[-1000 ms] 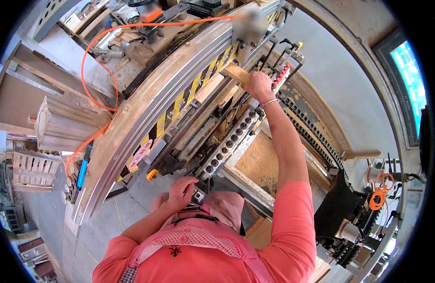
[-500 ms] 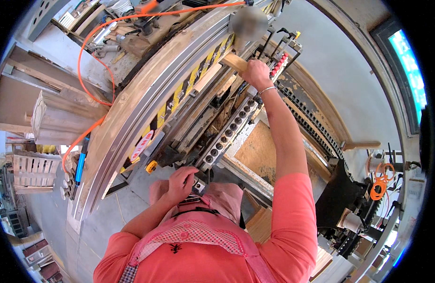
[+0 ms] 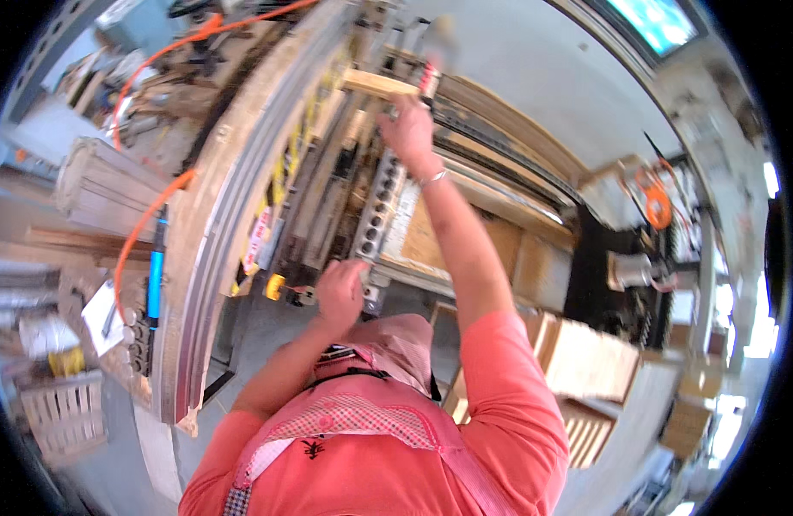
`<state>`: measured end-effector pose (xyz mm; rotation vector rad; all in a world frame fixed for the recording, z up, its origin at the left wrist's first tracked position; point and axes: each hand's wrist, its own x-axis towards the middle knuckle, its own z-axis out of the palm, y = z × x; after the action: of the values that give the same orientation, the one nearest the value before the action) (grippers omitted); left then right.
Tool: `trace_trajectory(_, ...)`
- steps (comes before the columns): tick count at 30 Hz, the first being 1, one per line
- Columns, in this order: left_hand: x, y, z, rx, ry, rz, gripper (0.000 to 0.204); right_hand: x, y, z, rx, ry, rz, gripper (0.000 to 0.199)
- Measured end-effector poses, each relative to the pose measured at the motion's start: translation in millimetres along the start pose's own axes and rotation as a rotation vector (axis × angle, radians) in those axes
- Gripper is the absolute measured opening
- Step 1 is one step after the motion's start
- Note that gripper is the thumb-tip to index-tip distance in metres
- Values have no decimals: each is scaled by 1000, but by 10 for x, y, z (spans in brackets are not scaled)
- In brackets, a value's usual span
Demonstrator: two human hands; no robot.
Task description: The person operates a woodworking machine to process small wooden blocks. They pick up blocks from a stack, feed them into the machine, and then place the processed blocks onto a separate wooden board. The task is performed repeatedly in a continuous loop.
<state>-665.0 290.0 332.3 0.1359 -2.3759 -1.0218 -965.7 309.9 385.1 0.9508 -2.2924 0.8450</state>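
Far out, my right hand (image 3: 409,133), with a bracelet at its wrist, is closed on the end of a pale wooden strip (image 3: 375,83). The strip lies crosswise over the long machine, reaching toward its yellow-and-black striped edge (image 3: 284,172). My left hand (image 3: 340,288) is close to my waist, beside the near end of a metal bar with a row of round holes (image 3: 379,206). Its fingers are bent toward that end, but blur hides whether they grip anything.
Left of the machine runs a long wooden and metal rail (image 3: 224,206), with an orange hose (image 3: 147,228) and a blue tube (image 3: 157,275) beside it. A yellow object (image 3: 276,285) hangs near my left hand. Wooden boards (image 3: 585,357) are stacked at right, below a black chain mechanism (image 3: 598,267).
The view has swung, shifting the machine left in the picture. My right hand still holds the wooden strip, which now lies more level. My left hand has moved up toward the holed bar's end.
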Motion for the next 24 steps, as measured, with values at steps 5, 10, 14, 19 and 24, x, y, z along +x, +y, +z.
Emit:
trace_trajectory(5, -52, -6, 0, 21, -42, -10, 22, -1711, -632, -1191, 172, -8, 375, 24)
trace_trajectory(10, -73, -29, 24, -17, -21, 32, 15, -3532, -1049, -2171, -87, 1, 744, 19)
trace_trajectory(14, -95, -15, 18, -12, -64, 31, 16, -4952, -1312, -2657, -357, -79, 1065, 22)
trace_trajectory(19, -107, -28, 0, -6, -75, 6, 18, -5970, -1461, -3051, -645, -135, 1463, 25)
trace_trajectory(24, -130, -131, 69, 6, -39, 34, 18, -6274, -1475, -3196, -688, -210, 1513, 32)
